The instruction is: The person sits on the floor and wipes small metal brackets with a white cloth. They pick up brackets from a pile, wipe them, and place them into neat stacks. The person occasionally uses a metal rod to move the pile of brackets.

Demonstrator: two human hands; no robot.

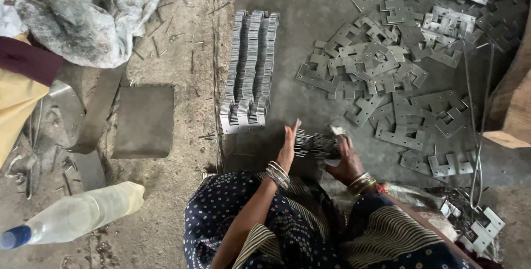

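Head view shows a short stack of plates (314,144) on edge on the floor (298,37), between both hands, its long axis running left to right. Left hand (288,146), flat and unclenched, presses its left end; right hand (344,158) clasps the right end. A longer finished row (249,70) lies just beyond, nearer the left hand.

Dotted navy garment (221,213), striped cloth (387,236), bangles (278,174) on both wrists.
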